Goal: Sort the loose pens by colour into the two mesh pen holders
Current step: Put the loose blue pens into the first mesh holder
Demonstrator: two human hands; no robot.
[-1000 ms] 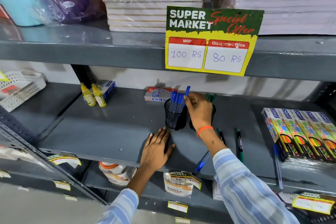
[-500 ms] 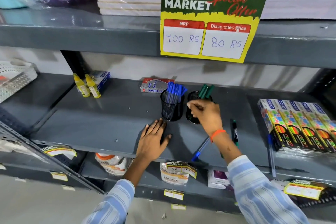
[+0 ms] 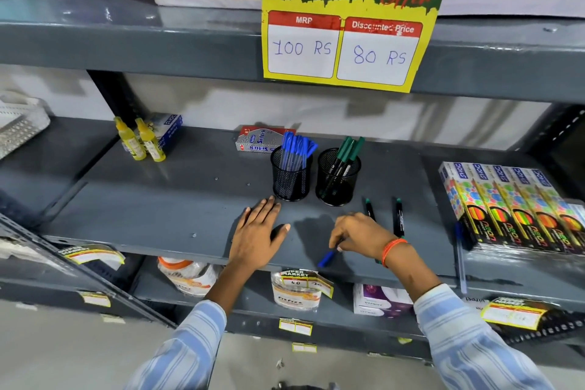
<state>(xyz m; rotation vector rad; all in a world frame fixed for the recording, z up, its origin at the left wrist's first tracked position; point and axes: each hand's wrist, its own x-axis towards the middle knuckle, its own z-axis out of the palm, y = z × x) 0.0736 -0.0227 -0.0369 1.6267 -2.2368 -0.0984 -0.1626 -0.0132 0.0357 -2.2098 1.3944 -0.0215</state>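
**Ana:** What was the biggest thing in the picture?

**Ben:** The grey shelf (image 3: 177, 209). It ran across the whole middle. Above it, at the top middle, hung a big yellow and green price sign (image 3: 351, 19).

**Ana:** And on the right?

**Ben:** Boxes of neon pens (image 3: 512, 206) lay in a row at the right edge.

**Ana:** Where were the holders?

**Ben:** In the middle, side by side. The left mesh holder (image 3: 291, 180) was full of blue pens (image 3: 297, 152). The right mesh holder (image 3: 337, 180) had green pens (image 3: 346, 152) standing in it.

**Ana:** What did the hands do?

**Ben:** The left hand (image 3: 258, 236) lay flat on the shelf, fingers spread out, just in front of the left holder. It held nothing.

**Ana:** And the other one?

**Ben:** The right hand (image 3: 359, 231) was low on the shelf, right of the middle. Its fingers were curled in, pinched on a loose blue pen (image 3: 327, 258). The pen's blue end stuck out below the hand, near the shelf's front edge.

**Ana:** Were any pens left lying around?

**Ben:** Yes. Two loose green pens (image 3: 398, 215) lay just behind the right hand. One more blue pen (image 3: 460, 260) lay by the boxes on the right.

**Ana:** Anything small at the left?

**Ben:** Two little yellow bottles (image 3: 141, 142) stood at the middle left.
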